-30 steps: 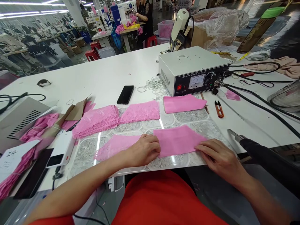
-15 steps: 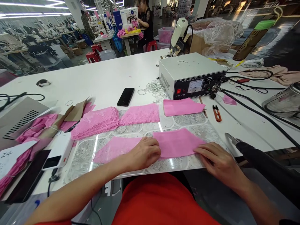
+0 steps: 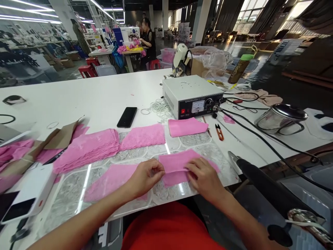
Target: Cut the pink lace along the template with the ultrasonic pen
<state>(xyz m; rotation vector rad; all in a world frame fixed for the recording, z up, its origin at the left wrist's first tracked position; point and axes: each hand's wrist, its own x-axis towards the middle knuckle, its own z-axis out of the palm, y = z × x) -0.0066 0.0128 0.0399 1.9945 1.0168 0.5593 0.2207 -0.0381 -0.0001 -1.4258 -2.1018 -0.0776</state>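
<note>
A plain pink fabric piece lies on a glossy patterned board at the table's near edge. My left hand pinches the fabric's left end with curled fingers. My right hand rests on top of the same piece, fingers bent and pressing near its middle. A pink lace piece lies flat just left of my left hand.
A stack of pink lace, another lace piece and a folded pink cloth lie further back. Behind them stand a grey control box, a black phone and orange snips. A black handheld tool lies right.
My right hand slid left from the fabric's right end to its middle, and the piece now looks shorter and bunched. The camera view tilted up and shifted left.
</note>
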